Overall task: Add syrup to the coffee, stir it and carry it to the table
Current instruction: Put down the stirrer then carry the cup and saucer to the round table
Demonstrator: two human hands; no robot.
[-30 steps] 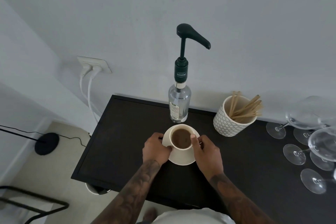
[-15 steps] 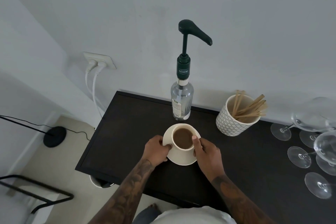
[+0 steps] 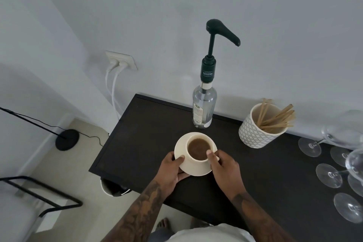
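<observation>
A cream cup of brown coffee stands on a cream saucer on the dark counter. My left hand grips the saucer's left rim. My right hand holds the cup's right side, thumb on its lip. Behind the cup stands a clear syrup bottle with a dark green pump, its spout pointing right. A patterned white pot holding several wooden stir sticks sits to the right of the bottle.
Several upturned wine glasses crowd the counter's right end. A wall socket with two white cables is left of the bottle. On the floor to the left are a black lamp base and a black metal frame.
The cup and saucer, held in both hands, have shifted slightly toward me, away from the bottle. The camera view has drifted left.
</observation>
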